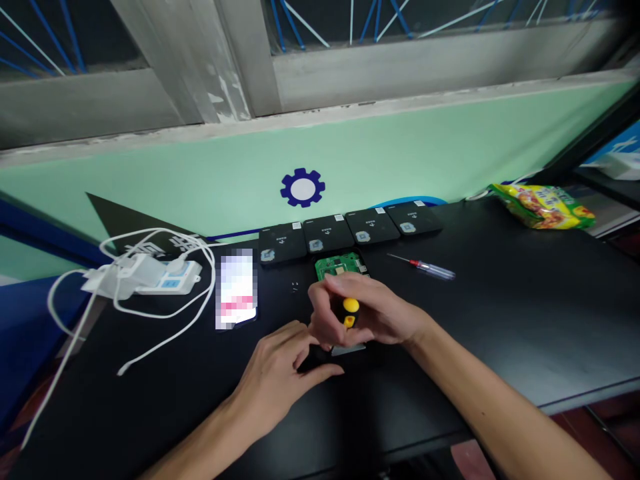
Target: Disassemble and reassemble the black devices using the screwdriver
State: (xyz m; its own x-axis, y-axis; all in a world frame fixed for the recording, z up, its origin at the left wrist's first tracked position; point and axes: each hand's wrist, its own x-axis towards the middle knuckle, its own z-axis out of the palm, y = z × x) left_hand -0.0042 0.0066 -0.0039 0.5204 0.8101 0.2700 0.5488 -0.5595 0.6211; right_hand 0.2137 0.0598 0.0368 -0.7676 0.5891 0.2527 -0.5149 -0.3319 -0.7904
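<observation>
My right hand (367,310) is closed around a screwdriver (351,305) with a yellow-and-black handle, held nearly upright over an opened device. The green circuit board (336,265) of this device shows beyond my fingers; its middle and the screwdriver's tip are hidden under the hand. A pale strip (349,349) shows at its near end. At the near left corner, my left hand (280,363) grips the device, fingers bent along its side and thumb stretched along the near edge. A few tiny screws (295,287) lie to the left of the board.
Several flat black boxes (327,235) stand in a row along the wall. A second screwdriver (423,267) with a clear handle lies right. At left are a lit phone (236,290), a power strip (170,279) and white cables (165,315). A yellow-green snack bag (545,207) lies far right.
</observation>
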